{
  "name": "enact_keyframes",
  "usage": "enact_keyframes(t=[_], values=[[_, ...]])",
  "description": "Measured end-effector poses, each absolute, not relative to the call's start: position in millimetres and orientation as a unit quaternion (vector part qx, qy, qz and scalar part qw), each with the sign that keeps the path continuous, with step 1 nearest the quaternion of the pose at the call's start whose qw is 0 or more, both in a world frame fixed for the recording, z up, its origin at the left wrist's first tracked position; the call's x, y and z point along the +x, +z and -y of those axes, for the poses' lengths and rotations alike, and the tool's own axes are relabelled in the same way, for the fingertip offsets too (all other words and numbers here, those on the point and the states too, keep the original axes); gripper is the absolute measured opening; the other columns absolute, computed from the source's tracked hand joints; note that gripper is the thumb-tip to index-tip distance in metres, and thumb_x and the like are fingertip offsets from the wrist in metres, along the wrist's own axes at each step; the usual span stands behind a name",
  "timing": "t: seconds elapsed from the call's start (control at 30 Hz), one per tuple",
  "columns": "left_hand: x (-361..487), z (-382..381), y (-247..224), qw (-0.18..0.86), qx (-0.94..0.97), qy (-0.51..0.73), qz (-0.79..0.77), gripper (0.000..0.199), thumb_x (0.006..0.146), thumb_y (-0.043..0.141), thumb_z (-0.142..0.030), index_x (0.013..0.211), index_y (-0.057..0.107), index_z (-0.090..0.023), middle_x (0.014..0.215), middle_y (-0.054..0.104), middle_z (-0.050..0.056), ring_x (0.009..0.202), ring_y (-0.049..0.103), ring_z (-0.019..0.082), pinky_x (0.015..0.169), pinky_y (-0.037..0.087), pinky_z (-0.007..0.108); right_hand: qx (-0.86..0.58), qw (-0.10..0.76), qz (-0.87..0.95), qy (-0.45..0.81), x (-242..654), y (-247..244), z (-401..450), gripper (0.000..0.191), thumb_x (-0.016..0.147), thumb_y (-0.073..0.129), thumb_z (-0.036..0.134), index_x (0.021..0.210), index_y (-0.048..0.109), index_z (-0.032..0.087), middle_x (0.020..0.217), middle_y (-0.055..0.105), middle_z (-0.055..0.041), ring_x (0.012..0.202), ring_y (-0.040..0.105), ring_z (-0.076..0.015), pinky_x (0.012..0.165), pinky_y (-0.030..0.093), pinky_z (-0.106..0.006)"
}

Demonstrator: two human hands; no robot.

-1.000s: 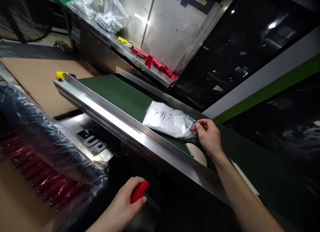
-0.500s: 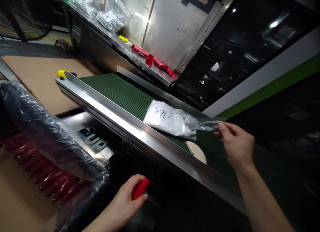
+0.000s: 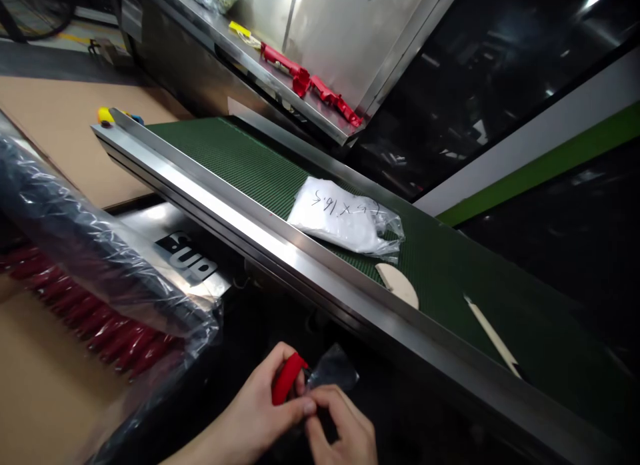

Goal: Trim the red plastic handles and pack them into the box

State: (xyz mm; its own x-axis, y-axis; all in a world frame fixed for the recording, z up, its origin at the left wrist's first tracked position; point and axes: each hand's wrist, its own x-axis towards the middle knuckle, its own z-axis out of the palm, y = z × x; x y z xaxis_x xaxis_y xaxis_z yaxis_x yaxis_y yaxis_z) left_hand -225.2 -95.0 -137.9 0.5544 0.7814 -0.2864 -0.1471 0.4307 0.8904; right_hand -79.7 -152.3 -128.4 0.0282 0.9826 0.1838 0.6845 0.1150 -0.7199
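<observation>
My left hand is closed around a red plastic part, whose far end is hidden by my fingers. Beside it, my right hand pinches a small clear plastic bag close to the red part. The two hands meet at the fingertips below the conveyor's near rail. On the green belt lies a white plastic packet with handwriting on it, its clear open end toward the right. A pale half-round piece rests near the rail.
A thin pale-handled tool lies on the belt at right. The metal rail runs diagonally before me. At left stands a plastic-lined box with red wrapped parts. Red pieces lie on the metal shelf behind.
My right hand has left the packet on the belt and come down to my left hand, now with a small clear bag. The view has shifted, showing the pale-handled tool.
</observation>
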Motion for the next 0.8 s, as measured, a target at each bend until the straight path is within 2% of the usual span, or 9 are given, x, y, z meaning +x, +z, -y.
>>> enact_keyframes(t=[0.1,0.23,0.37,0.47,0.53,0.63,0.8], values=[[-223.7,96.2,-146.8,0.737,0.470,0.304,-0.378,0.025,0.084,0.064,-0.034,0.086,0.046,-0.017,0.079,0.050,-0.002,0.071,0.042,0.012,0.063,0.039,0.023,-0.652,0.332,0.648,0.212,-73.4,-128.0,149.2,0.013,0.086,0.057,0.018,0.073,0.058,0.022,0.066,0.059,0.0048,0.059,0.058,-0.0087,0.059,0.047,-0.015],[-222.8,95.9,-147.7,0.687,0.514,0.309,-0.410,0.017,0.089,0.056,-0.031,0.086,0.045,-0.019,0.075,0.049,-0.004,0.067,0.041,0.011,0.061,0.038,0.023,-0.680,0.323,0.629,0.192,-62.9,-119.6,145.1,0.022,0.087,0.063,0.023,0.067,0.052,0.021,0.059,0.051,0.0057,0.050,0.049,-0.0078,0.047,0.039,-0.016],[-221.9,96.5,-143.7,0.615,0.548,0.333,-0.459,0.007,0.085,0.053,-0.018,0.088,0.047,-0.020,0.073,0.051,-0.005,0.064,0.046,0.011,0.059,0.038,0.023,-0.654,0.322,0.658,0.187,-70.1,-116.9,144.5,0.019,0.091,0.050,0.020,0.073,0.050,0.021,0.070,0.053,0.0024,0.063,0.054,-0.0097,0.061,0.046,-0.018],[-223.6,98.5,-145.6,0.552,0.557,0.360,-0.506,0.017,0.086,0.050,-0.016,0.101,0.045,-0.021,0.076,0.055,-0.004,0.064,0.052,0.012,0.060,0.041,0.023,-0.636,0.309,0.673,0.219,-78.5,-110.0,142.9,0.012,0.093,0.048,0.020,0.085,0.056,0.022,0.082,0.057,-0.0002,0.074,0.058,-0.0117,0.068,0.048,-0.021],[-225.6,100.5,-149.8,0.512,0.582,0.377,-0.506,0.027,0.086,0.050,-0.018,0.112,0.043,-0.022,0.088,0.059,-0.001,0.072,0.058,0.014,0.067,0.046,0.026,-0.640,0.302,0.664,0.241,-79.8,-101.5,139.3,0.009,0.093,0.052,0.024,0.098,0.059,0.023,0.092,0.059,-0.0020,0.082,0.059,-0.0126,0.073,0.049,-0.022],[-228.5,103.8,-157.8,0.463,0.650,0.389,-0.460,0.043,0.084,0.050,-0.018,0.125,0.039,-0.024,0.109,0.060,0.005,0.091,0.061,0.019,0.079,0.049,0.032,-0.641,0.291,0.652,0.282,-77.0,-88.1,130.9,0.023,0.093,0.057,0.030,0.114,0.060,0.024,0.106,0.060,-0.0045,0.091,0.059,-0.0142,0.079,0.050,-0.024],[-231.5,109.2,-165.3,0.421,0.722,0.365,-0.410,0.051,0.086,0.047,-0.014,0.135,0.036,-0.023,0.109,0.059,0.009,0.093,0.060,0.022,0.076,0.051,0.036,-0.595,0.262,0.655,0.385,-77.9,-75.2,122.5,0.014,0.093,0.057,0.029,0.100,0.068,0.023,0.092,0.067,-0.0004,0.079,0.064,-0.0120,0.071,0.053,-0.021]])
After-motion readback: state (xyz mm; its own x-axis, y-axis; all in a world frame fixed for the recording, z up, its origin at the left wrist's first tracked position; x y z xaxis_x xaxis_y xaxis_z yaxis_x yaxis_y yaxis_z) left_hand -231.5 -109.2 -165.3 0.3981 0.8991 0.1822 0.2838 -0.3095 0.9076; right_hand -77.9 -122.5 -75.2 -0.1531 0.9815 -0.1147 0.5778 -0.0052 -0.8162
